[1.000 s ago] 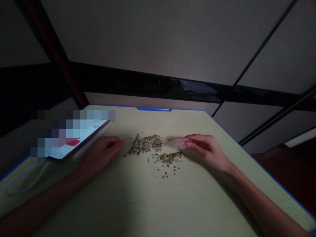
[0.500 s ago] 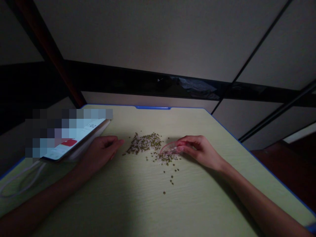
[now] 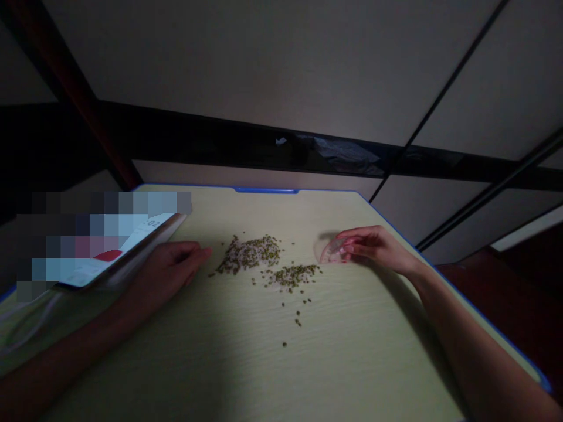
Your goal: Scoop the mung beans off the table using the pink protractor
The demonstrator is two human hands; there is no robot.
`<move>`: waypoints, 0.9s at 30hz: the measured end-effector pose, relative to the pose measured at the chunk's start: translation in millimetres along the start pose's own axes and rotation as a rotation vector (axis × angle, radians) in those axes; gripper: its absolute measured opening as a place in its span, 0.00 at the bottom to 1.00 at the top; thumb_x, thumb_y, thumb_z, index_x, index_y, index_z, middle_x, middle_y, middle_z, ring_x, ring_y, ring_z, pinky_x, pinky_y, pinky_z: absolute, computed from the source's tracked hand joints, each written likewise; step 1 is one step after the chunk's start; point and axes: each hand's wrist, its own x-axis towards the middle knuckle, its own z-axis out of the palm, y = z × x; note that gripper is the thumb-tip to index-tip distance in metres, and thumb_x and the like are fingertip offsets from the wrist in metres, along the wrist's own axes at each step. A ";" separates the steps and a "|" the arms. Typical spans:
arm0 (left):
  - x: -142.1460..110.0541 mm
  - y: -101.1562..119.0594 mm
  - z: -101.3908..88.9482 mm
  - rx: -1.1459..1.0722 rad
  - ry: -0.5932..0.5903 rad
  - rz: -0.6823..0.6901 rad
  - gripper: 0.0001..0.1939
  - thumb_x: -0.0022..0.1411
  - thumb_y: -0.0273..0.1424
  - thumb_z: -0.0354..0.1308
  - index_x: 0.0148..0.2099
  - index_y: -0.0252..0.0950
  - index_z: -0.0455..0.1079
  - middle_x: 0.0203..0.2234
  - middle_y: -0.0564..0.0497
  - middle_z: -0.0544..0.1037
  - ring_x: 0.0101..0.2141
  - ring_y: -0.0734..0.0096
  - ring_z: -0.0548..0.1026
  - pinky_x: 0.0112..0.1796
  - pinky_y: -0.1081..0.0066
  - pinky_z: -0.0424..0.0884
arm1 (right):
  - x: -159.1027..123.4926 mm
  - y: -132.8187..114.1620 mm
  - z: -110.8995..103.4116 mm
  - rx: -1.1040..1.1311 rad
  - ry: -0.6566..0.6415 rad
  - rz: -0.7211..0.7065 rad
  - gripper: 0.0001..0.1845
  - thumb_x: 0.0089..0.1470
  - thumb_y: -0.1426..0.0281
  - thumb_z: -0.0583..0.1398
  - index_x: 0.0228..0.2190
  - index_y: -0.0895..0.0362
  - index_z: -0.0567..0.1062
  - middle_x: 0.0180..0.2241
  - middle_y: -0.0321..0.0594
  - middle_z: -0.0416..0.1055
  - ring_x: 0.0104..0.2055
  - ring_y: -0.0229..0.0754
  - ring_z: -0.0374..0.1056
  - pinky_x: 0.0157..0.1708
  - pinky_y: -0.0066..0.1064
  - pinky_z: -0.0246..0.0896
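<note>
Closest to me, a few loose green grains [image 3: 298, 316] trail across the table [image 3: 246, 357] between the hands. Past them lies a small grain heap [image 3: 294, 274], then a larger one, nearer the left hand [image 3: 173, 266], whose fingers I see curled together. I have the right hand [image 3: 380, 249] pinching a clear curved plastic piece [image 3: 329, 251], right of both heaps. Cabinet panels [image 3: 264, 76] stand beyond both hands.

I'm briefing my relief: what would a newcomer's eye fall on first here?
Probably the lit screen at the left of the table, beside the left hand. Next, two heaps of green and pale grains mid-table, the larger farther left. Then the clear curved piece pinched in the right hand, right of the heaps.
</note>
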 end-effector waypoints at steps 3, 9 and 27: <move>-0.8 2.8 -0.5 0.009 -0.001 -0.004 0.20 0.47 0.44 0.49 0.12 0.38 0.54 0.07 0.60 0.56 0.14 0.78 0.56 0.20 0.75 0.53 | 0.5 -0.4 3.6 0.020 -0.004 -0.013 0.15 0.42 0.66 0.65 0.34 0.60 0.77 0.26 0.40 0.75 0.25 0.37 0.69 0.29 0.33 0.66; -1.0 7.8 -0.3 0.016 -0.006 -0.012 0.19 0.44 0.43 0.50 0.12 0.38 0.53 0.07 0.60 0.56 0.14 0.78 0.56 0.20 0.76 0.53 | -1.2 -2.5 6.9 0.065 -0.036 0.038 0.13 0.43 0.69 0.64 0.34 0.59 0.78 0.25 0.39 0.75 0.26 0.37 0.71 0.28 0.31 0.66; 2.5 -1.2 -0.3 0.027 -0.007 0.027 0.20 0.46 0.45 0.50 0.12 0.39 0.53 0.07 0.60 0.56 0.13 0.77 0.56 0.19 0.75 0.53 | 1.0 -4.3 11.3 0.033 0.083 0.000 0.13 0.40 0.72 0.64 0.32 0.62 0.78 0.21 0.36 0.73 0.22 0.36 0.67 0.26 0.30 0.62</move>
